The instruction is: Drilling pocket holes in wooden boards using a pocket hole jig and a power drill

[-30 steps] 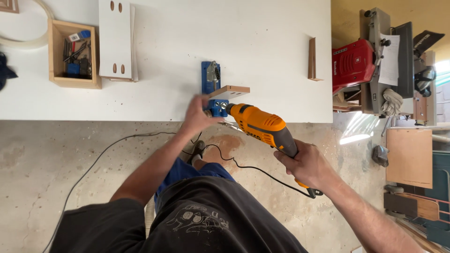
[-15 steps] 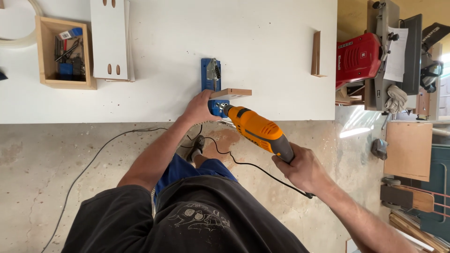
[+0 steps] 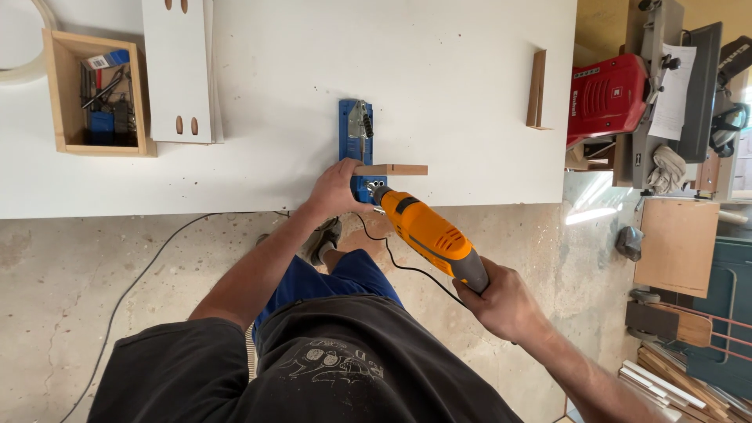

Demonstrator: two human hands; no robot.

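The big white tabletop (image 3: pixel 439 78) is smooth and flat. An orange drill (image 3: pixel 429 235) with a dark grey handle is slanted at its near edge, its nose touching a blue jig (image 3: pixel 354 133). The right hand (image 3: pixel 501 301) has its fingers wrapped tight around the drill handle. The left hand (image 3: pixel 335 189) presses on the jig with fingers bent. A thin wooden strip (image 3: pixel 392 169) sits in the jig, beside that hand.
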